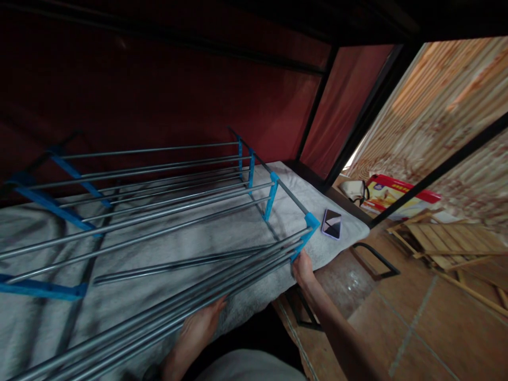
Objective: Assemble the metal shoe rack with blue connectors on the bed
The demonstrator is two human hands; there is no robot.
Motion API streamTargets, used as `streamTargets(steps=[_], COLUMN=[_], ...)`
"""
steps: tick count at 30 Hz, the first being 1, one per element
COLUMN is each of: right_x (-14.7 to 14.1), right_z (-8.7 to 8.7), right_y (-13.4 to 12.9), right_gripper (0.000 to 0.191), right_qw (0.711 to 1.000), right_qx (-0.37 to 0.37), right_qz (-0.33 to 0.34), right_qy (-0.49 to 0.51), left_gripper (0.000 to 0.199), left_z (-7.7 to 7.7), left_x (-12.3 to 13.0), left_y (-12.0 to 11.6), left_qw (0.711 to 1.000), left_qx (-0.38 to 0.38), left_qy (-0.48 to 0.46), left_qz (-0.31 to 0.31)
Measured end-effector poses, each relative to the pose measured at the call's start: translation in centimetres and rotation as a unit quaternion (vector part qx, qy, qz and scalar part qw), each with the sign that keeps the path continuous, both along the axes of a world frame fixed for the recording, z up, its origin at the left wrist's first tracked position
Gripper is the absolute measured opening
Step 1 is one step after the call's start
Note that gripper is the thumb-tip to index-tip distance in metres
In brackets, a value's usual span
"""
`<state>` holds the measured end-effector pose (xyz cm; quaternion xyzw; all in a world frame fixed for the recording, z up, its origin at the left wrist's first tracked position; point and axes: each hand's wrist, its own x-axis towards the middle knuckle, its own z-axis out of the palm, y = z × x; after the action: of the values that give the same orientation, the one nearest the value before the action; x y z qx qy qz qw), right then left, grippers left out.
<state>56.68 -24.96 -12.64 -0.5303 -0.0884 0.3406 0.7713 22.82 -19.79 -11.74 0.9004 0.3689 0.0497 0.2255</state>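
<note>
A rack of grey metal rods (159,211) joined by blue plastic brackets lies across a pale grey cloth (130,259). My right hand (302,268) is closed on the lower end of the blue bracket (304,236) at the rack's near right corner. Several near rods (170,301) slot into that bracket and run down to the left. Beneath these rods, at their near edge, is my left hand (202,324); the rods hide most of its fingers, so its grip does not show. Between the brackets, two thin rods (166,267) lie low over the cloth.
A phone (332,224) with a purple edge lies on the cloth to the right. Beyond stand a red and yellow box (397,196) and a folded wooden chair (452,241) on the tiled floor. A dark red panel (178,95) rises behind the rack.
</note>
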Motion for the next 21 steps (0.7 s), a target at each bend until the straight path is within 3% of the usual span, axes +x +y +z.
streamTargets(steps=[14, 21], right_x=[-0.7, -1.2], right_z=[-0.6, -0.8], right_y=[0.1, 0.3], right_gripper=[0.037, 0.036], right_qw=[1.000, 0.999], right_qx=[0.008, -0.001], right_qz=[-0.002, -0.040], right_qy=[0.007, 0.000], left_gripper=[0.048, 0.047], left_z=[-2.0, -1.4], left_x=[-1.1, -0.9], left_y=[0.7, 0.4], left_qw=[0.999, 0.998], left_qx=[0.037, 0.053], left_qy=[0.005, 0.022], left_qz=[-0.029, -0.029])
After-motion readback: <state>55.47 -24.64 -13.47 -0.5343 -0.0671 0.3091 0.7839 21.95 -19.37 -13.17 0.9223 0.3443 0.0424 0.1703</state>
